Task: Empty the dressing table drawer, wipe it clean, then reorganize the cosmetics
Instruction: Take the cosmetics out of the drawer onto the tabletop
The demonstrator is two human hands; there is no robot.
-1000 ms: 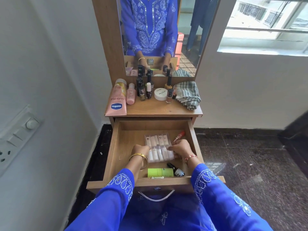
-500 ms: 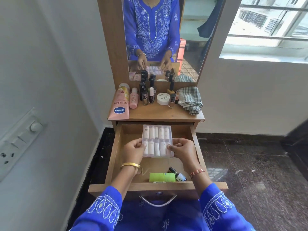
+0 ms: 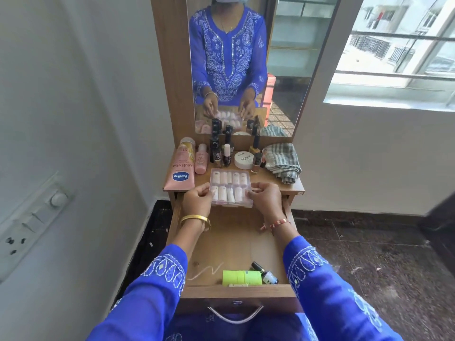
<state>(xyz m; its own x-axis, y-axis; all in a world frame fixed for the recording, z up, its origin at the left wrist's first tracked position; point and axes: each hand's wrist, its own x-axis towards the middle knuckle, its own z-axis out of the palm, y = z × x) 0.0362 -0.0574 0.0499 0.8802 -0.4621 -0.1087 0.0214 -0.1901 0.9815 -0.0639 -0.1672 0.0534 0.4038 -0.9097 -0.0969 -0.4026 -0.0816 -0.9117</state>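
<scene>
While both hands hold it, a clear plastic case [image 3: 231, 188] of pale pink and white tubes in two rows sits raised over the front edge of the desk [image 3: 291, 187], its far half above the desktop and its near half above the open drawer [image 3: 236, 242]. Left hand [image 3: 198, 201]: fingers curled round the case's left edge, thumb on top; gold bangle at the wrist. Right hand [image 3: 267, 199]: fingers curled round the right edge, pinching it; thin red-and-gold bracelet at the wrist. Both arms in blue embroidered sleeves. Drawer, pulled out, wooden floor mostly bare; near its front wall a lime-green box [image 3: 241, 277] lying flat, and just beside it to the right a small dark bottle [image 3: 264, 273] on its side; pale scribble mark on the floor to the left of the box; metal handle [image 3: 235, 316] on the drawer front. Desktop, back row: pink lotion tube [image 3: 179, 171] lying at the left, a small pink bottle [image 3: 201, 159] beside it, a cluster of dark-capped nail polish bottles [image 3: 221, 153], a round white jar [image 3: 244, 159], and a folded grey striped cloth [image 3: 283, 162] at the right. Mirror [image 3: 283, 57] behind the desktop, reflecting the person's blue tunic, the hands and the case. White wall with a switch panel [image 3: 29, 217] to the left; window [image 3: 398, 50] to the right; dark stone floor.
</scene>
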